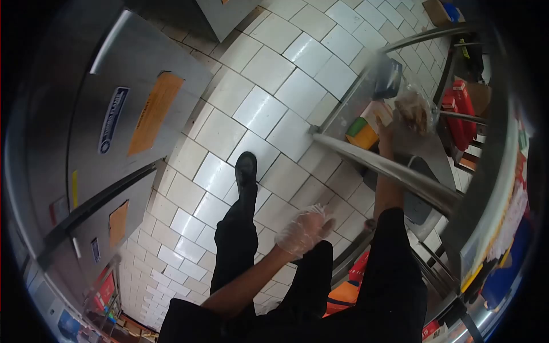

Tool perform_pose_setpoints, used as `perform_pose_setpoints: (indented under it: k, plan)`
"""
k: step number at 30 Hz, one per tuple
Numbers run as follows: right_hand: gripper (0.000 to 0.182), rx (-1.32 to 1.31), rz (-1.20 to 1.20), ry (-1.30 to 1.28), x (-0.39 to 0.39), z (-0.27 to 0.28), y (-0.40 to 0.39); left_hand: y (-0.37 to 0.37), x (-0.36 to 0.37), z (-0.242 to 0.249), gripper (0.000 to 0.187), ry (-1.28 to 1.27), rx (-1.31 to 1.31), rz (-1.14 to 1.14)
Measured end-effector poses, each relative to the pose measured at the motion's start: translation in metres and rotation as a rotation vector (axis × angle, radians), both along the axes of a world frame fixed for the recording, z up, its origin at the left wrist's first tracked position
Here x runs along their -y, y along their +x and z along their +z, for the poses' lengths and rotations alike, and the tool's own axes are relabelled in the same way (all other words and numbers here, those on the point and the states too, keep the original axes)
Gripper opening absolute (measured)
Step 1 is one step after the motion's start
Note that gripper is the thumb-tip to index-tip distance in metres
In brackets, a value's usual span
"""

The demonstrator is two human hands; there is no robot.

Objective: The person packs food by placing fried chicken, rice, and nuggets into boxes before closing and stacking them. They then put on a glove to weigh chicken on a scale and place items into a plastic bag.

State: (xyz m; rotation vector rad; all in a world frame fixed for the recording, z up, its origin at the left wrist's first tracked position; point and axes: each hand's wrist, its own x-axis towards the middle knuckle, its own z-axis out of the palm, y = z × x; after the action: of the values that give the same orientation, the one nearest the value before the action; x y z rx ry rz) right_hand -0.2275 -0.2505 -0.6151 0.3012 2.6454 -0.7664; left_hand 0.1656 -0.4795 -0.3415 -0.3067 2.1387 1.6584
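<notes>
My left hand [304,230], in a clear plastic glove, hangs over the tiled floor near my knees. Its fingers are loosely bent and hold nothing that I can see. On the right, my right hand [384,127] reaches past a metal rail [389,168] onto a cart shelf. It is at a yellow and green box [363,132]; whether its fingers grip the box cannot be made out. Beside that hand lies a clear plastic bag [416,111] with brownish contents. A dark container [388,78] stands behind the box.
Steel cabinets [126,108] with orange labels fill the left side. Red packages [459,114] sit beyond the cart on the right. My shoe [246,167] stands on the white tiled floor [266,108]. Orange and red items [344,292] lie low beside my leg.
</notes>
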Motion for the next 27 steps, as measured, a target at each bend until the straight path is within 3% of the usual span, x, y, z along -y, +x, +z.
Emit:
perform_pose_setpoints:
  k: [1,2,5,6,8,9,11,12,14,16,18,20,23,25,26,27]
  plan:
    - [0.069,-0.284,-0.020,-0.211,-0.001,-0.021,-0.008,-0.007,0.002,-0.001,0.034,0.011,-0.142,0.151]
    - [0.069,-0.288,-0.009,-0.207,0.003,-0.032,-0.018,-0.015,0.009,0.001,0.034,0.017,-0.147,0.161]
    - [0.082,-0.107,-0.016,0.060,-0.004,-0.065,-0.030,-0.026,0.026,0.004,0.033,0.017,-0.013,0.015]
    - [0.082,-0.101,-0.015,0.075,0.002,-0.056,-0.024,-0.026,0.029,0.002,0.031,0.023,0.008,-0.027]
    - [0.082,0.015,-0.219,0.394,0.030,-0.021,0.000,-0.029,0.033,0.003,0.029,0.049,0.039,-0.074]
    - [0.082,0.021,-0.223,0.412,0.022,-0.030,0.007,-0.031,0.035,0.007,0.028,0.048,0.043,-0.065]
    - [0.067,-0.307,-0.393,0.177,0.015,-0.045,0.017,-0.034,0.034,0.005,0.027,0.048,0.045,-0.063]
    - [0.067,-0.305,-0.397,0.179,0.010,-0.045,0.020,-0.031,0.032,0.002,0.027,0.062,0.033,-0.025]
    - [0.055,-0.116,-0.379,-0.310,-0.001,-0.039,0.032,-0.021,0.024,-0.007,0.026,0.071,0.022,0.011]
    - [0.053,-0.077,-0.299,-0.223,-0.012,-0.035,0.028,-0.011,0.014,-0.023,0.027,0.189,0.012,0.137]
    - [0.051,-0.037,-0.224,-0.131,-0.040,-0.036,0.018,-0.025,0.026,-0.008,0.028,0.102,0.034,0.024]
    - [0.054,0.079,-0.286,-0.354,-0.071,-0.048,0.000,-0.032,0.033,0.000,0.029,0.003,0.046,-0.092]
    - [0.052,-0.016,-0.256,-0.325,-0.058,-0.016,-0.003,-0.023,0.020,-0.005,0.034,0.002,0.094,-0.181]
    - [0.049,-0.327,-0.145,-0.214,-0.020,0.039,0.023,0.009,-0.013,-0.059,0.026,0.349,-0.100,0.293]
    - [0.048,-0.435,-0.107,-0.195,-0.007,0.057,0.047,0.000,-0.003,-0.050,0.026,0.333,-0.127,0.268]
    - [0.048,-0.547,-0.067,-0.169,0.007,0.081,0.070,-0.010,0.008,-0.038,0.032,0.143,-0.049,0.126]
